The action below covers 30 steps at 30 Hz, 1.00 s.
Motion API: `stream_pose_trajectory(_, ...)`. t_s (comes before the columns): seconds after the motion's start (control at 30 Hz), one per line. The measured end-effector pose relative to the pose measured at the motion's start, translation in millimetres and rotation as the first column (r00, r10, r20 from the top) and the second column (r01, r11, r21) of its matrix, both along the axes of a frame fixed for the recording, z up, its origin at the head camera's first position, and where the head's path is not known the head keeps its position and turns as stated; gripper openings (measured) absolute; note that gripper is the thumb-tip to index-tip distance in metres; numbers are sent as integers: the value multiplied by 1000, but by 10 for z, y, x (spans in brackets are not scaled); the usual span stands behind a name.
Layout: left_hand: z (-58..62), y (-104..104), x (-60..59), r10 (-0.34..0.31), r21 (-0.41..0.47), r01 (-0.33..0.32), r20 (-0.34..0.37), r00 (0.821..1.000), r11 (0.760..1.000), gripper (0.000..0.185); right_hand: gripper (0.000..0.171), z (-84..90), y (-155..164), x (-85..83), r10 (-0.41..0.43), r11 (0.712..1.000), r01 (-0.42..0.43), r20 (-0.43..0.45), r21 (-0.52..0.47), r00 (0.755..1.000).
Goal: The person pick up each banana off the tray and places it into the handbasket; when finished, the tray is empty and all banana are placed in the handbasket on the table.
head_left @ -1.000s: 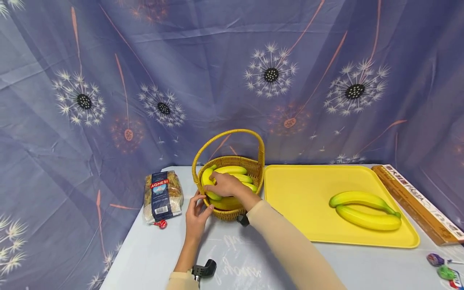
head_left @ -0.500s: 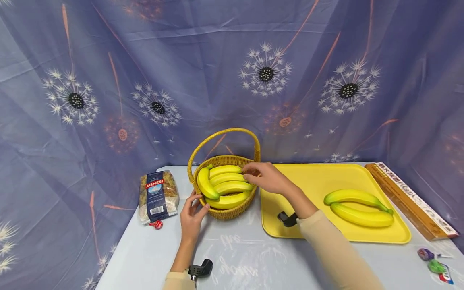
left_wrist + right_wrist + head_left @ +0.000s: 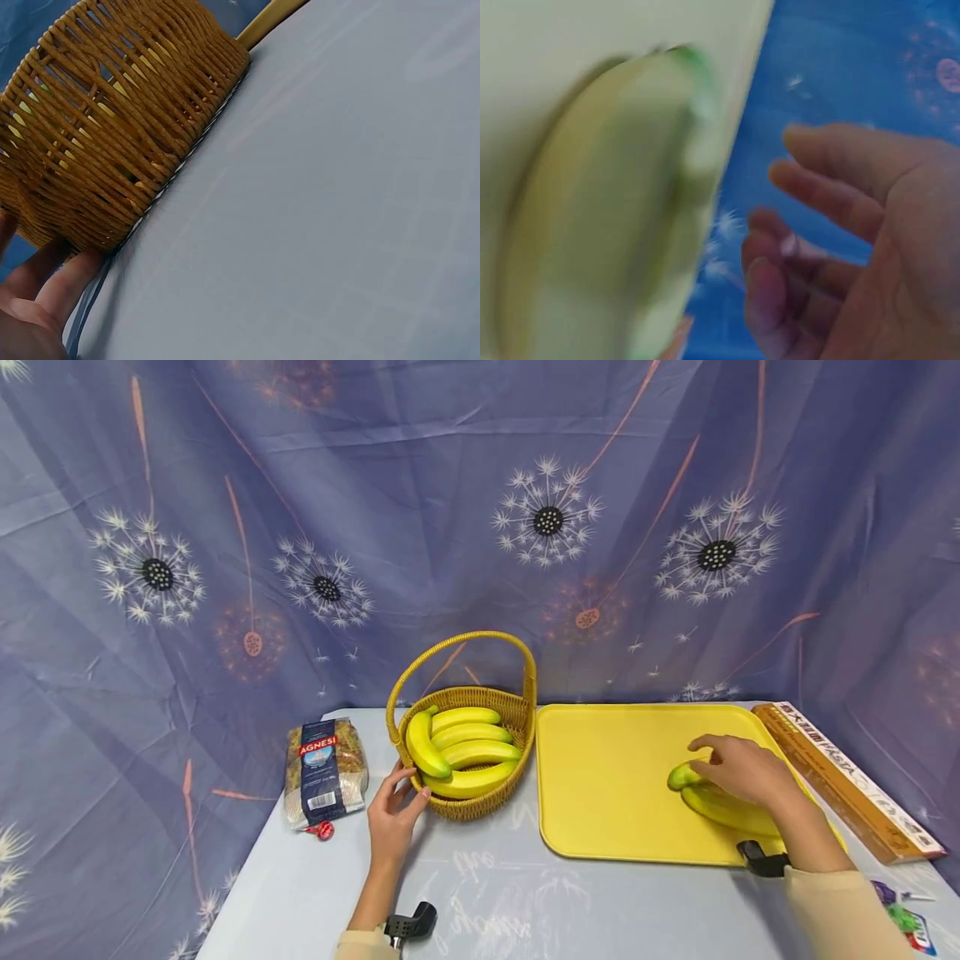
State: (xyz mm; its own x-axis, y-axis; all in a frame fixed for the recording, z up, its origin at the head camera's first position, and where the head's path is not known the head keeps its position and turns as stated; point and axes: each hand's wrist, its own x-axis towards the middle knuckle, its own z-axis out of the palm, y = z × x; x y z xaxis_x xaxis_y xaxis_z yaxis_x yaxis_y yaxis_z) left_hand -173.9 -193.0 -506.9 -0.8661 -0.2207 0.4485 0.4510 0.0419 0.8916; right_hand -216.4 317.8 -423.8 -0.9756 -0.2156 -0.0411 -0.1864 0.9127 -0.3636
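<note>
Clearance on the table: open in the middle, crowded at both ends.

The front strip of table (image 3: 525, 902) between the two arms lies bare, and the left half of the yellow tray (image 3: 600, 777) is free down to its near rim. The wicker basket (image 3: 480, 802) stands just left of the tray, a narrow gap between them; its arched handle (image 3: 465, 652) spans the top, and bananas (image 3: 465, 752) fill the inside. The left hand (image 3: 393, 814) rests against the basket's near-left wall. The pasta bag (image 3: 326, 768) blocks the far-left corner. The right hand (image 3: 738, 768) covers the tray bananas (image 3: 720, 810) (wrist view blurred); a long box (image 3: 847, 781) walls the right edge.
</note>
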Motion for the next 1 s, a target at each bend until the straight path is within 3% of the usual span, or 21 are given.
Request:
stream_pose_trajectory(0.1,-3,-17,16,2,1,-2,-1,1000,1000,39,54,-98,185,86,-60,996,58,28,68,998)
stream_pose_trajectory(0.3,-29,-31,1,-5,13,5,-4,1000,1000,38,75,-278,249,105,-131,990,129,36,64,991)
stream_pose_trajectory(0.43,-87,-38,-30,-5,15,5,9,1000,1000,37,71,-357,201,48,-129,991,129,-5,26,992)
stream_pose_trajectory(0.57,-21,8,-16,-15,21,13,57,998,1000,38,65,-413,162,7,-148,989,149,-26,5,989)
stream_pose_trajectory(0.73,34,60,29,-10,45,4,132,991,999,41,48,-437,105,-27,-196,981,196,11,1,981)
stream_pose_trajectory(1.0,-168,9,-51,19,70,-26,93,995,997,39,76,-486,151,-65,-271,962,272,72,-3,960)
